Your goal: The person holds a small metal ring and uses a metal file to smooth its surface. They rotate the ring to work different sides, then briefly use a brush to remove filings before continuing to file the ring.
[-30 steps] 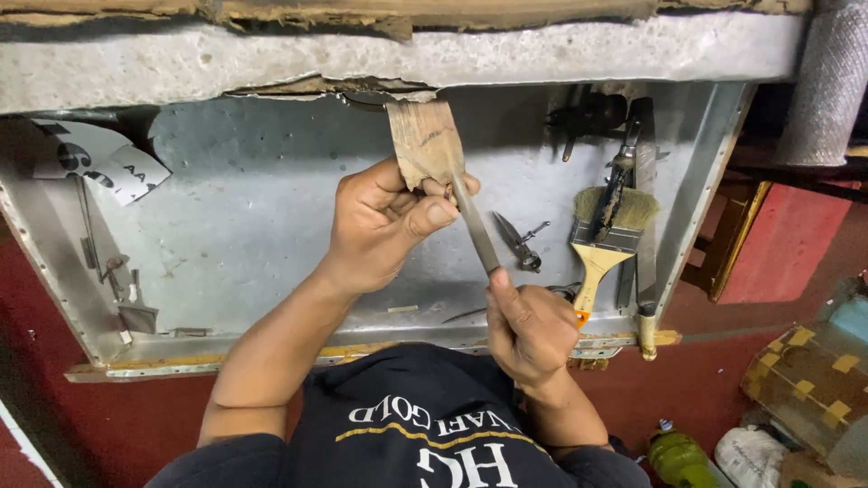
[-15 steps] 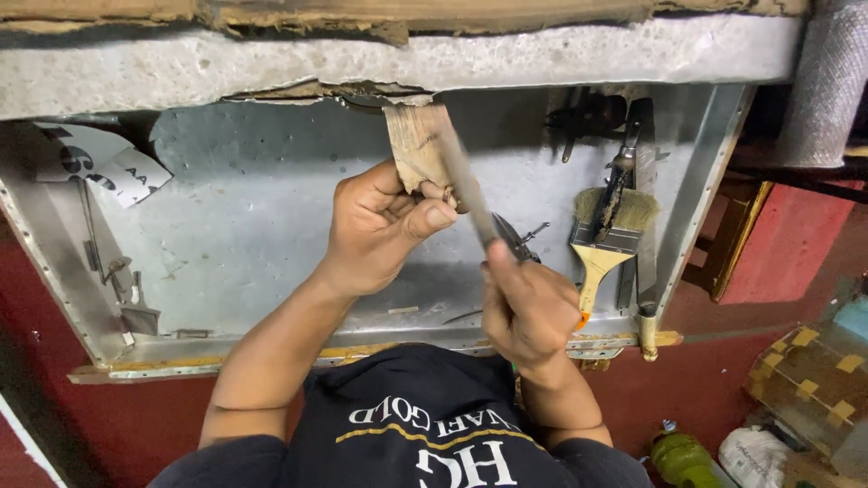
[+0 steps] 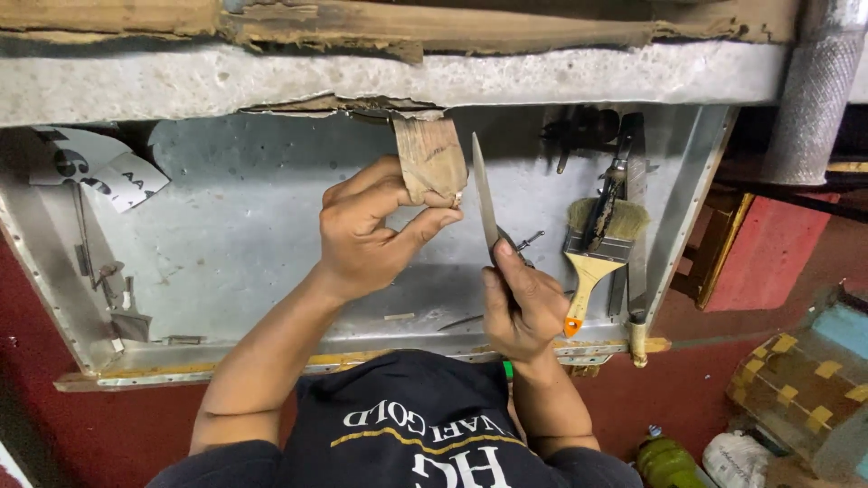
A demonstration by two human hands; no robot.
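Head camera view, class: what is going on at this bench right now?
A person in a dark printed shirt works over a grey metal tray. The left hand pinches a small brown wooden block, held up. The right hand grips a slim pointed metal blade, upright just beside the block, not touching it. A wooden-handled paintbrush lies in the tray to the right.

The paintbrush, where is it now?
In the head view the paintbrush lies on the metal tray at its right side, just right of the right hand that holds the blade.
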